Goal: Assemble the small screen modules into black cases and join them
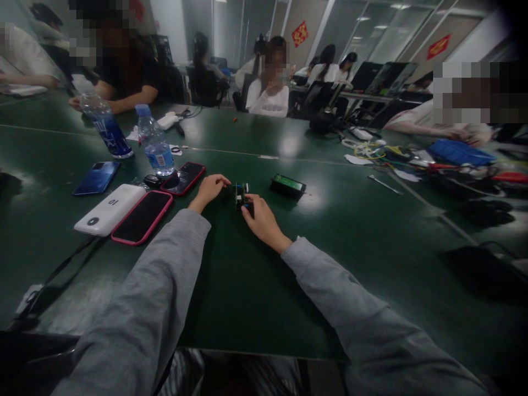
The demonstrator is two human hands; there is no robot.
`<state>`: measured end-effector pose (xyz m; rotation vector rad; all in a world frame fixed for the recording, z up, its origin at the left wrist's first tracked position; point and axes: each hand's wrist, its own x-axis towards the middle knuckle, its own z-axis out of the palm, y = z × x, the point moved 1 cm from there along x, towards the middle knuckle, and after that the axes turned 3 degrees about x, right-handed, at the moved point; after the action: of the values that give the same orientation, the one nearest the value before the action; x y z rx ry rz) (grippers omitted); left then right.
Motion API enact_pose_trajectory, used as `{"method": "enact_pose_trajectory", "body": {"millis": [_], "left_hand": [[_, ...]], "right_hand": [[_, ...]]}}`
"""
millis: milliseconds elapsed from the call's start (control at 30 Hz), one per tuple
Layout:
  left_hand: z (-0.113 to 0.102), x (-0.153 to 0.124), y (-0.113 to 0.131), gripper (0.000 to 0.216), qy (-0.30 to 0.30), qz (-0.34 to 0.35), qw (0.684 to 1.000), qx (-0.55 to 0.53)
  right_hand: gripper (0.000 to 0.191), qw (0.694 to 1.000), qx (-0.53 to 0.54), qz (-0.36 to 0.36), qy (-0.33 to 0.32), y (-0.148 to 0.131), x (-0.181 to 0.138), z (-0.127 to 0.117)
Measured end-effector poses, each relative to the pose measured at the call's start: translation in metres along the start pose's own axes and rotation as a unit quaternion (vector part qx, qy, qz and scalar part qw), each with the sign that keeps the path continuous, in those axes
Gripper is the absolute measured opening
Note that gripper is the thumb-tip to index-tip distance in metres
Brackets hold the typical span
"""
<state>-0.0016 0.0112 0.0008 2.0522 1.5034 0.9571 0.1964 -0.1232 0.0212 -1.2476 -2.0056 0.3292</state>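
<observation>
Head view, looking down over a dark green table. Both forearms in grey sleeves, reaching forward to a small circuit module standing on the tabletop near the middle of the frame. Right hand resting on the table just behind the module, thumb and forefinger pinched on its lower near corner. Left hand lying loosely curled on the table just left of the module, fingertips pointed toward it; contact with it too small to tell. Just beyond and right of the module, apart from it, a flat black box with a green top.

Left of the left hand, a black phone in a red case, and nearer the camera a second phone in a pink case lying touching a white power bank with a dark strap trailing off toward the table edge. Farther left, a blue phone. Behind these, two clear water bottles, one with a blue label. Far right, a clutter of cables and a blue tray. Around the far side, several other people seated, faces blurred.
</observation>
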Motion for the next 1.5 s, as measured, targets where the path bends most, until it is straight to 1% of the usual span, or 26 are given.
{"method": "enact_pose_trajectory", "body": {"millis": [200, 500, 733, 933, 1067, 1267, 1500], "left_hand": [[-0.001, -0.002, 0.003, 0.032, -0.005, -0.007, 1.0, 0.008], [0.001, -0.001, 0.005, 0.034, 0.0, -0.008, 1.0, 0.014], [-0.001, -0.003, 0.006, 0.033, 0.0, -0.007, 1.0, 0.016], [-0.003, -0.004, 0.01, 0.034, -0.007, -0.021, 0.999, 0.024], [-0.004, -0.005, 0.011, 0.034, -0.003, -0.012, 1.0, 0.024], [-0.002, -0.004, 0.01, 0.034, -0.002, -0.023, 0.999, 0.025], [-0.002, -0.003, 0.01, 0.034, -0.005, -0.015, 1.0, 0.024]], "right_hand": [[0.036, 1.0, -0.016, -0.017, -0.013, 0.001, -0.001, 0.001], [0.043, 0.994, -0.079, -0.053, -0.046, -0.003, -0.002, 0.002], [0.044, 0.992, -0.1, -0.052, -0.058, -0.006, -0.002, 0.0], [0.045, 0.991, -0.104, -0.051, -0.061, -0.008, -0.001, 0.0], [0.046, 0.991, -0.101, -0.055, -0.063, -0.007, -0.001, 0.001], [0.047, 0.991, -0.1, -0.052, -0.067, -0.007, -0.001, 0.001], [0.048, 0.991, -0.106, -0.051, -0.067, -0.007, -0.001, 0.002]]}}
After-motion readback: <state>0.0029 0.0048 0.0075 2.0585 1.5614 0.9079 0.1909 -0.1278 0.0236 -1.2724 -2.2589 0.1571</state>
